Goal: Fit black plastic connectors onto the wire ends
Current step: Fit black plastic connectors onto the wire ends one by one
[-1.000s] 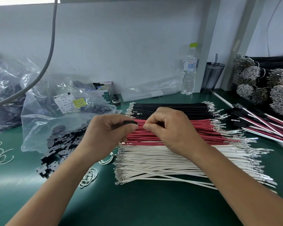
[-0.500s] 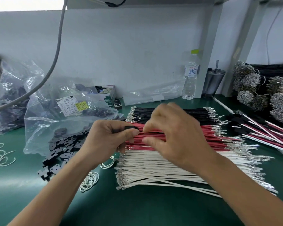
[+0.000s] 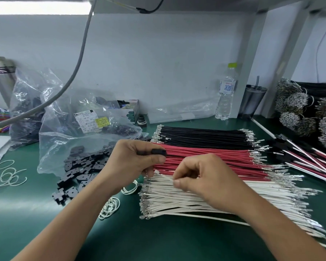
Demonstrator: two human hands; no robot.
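Left hand (image 3: 135, 161), frame centre: thumb and fingers pinch black connector (image 3: 158, 152), held above red wires (image 3: 211, 157). Right hand (image 3: 201, 176), just right and lower: fingertips pinch white wire (image 3: 163, 176) at near end of white wire stack (image 3: 177, 200). Connector and pinched wire apart. Loose connector pile (image 3: 83, 166) lies left of left hand on green mat (image 3: 139, 238).

The left hand (image 3: 134, 159) pinches a black connector (image 3: 159, 152) above the red wires (image 3: 211, 157). The right hand (image 3: 201, 176) pinches a white wire (image 3: 163, 175) lifted off the white wires (image 3: 177, 200) on the green surface (image 3: 158, 240).
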